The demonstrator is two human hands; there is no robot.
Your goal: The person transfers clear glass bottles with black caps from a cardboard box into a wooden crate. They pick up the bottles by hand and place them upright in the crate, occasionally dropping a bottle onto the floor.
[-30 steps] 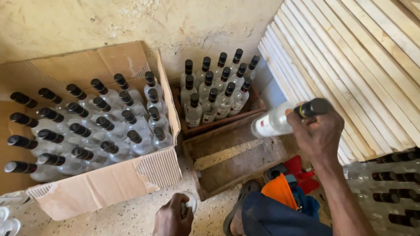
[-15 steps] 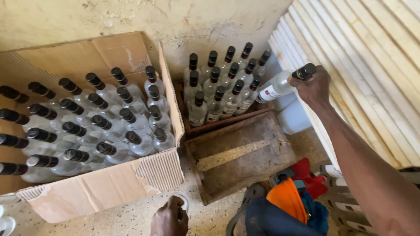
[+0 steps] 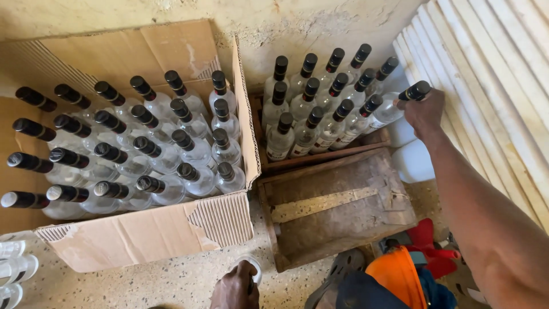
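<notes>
Bottle (image 3: 394, 106) in right hand (image 3: 426, 111) joins fifteen crated bottles (image 3: 311, 106).

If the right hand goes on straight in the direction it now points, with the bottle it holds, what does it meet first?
The right hand points its clear bottle down-left at the wooden crate. It would likely meet the nearest standing bottle in the crate's right column first, though depth is unclear.

Cardboard box (image 3: 143, 234) left of wooden crate (image 3: 337, 212); bottles (image 3: 320, 109) stand in both.
</notes>
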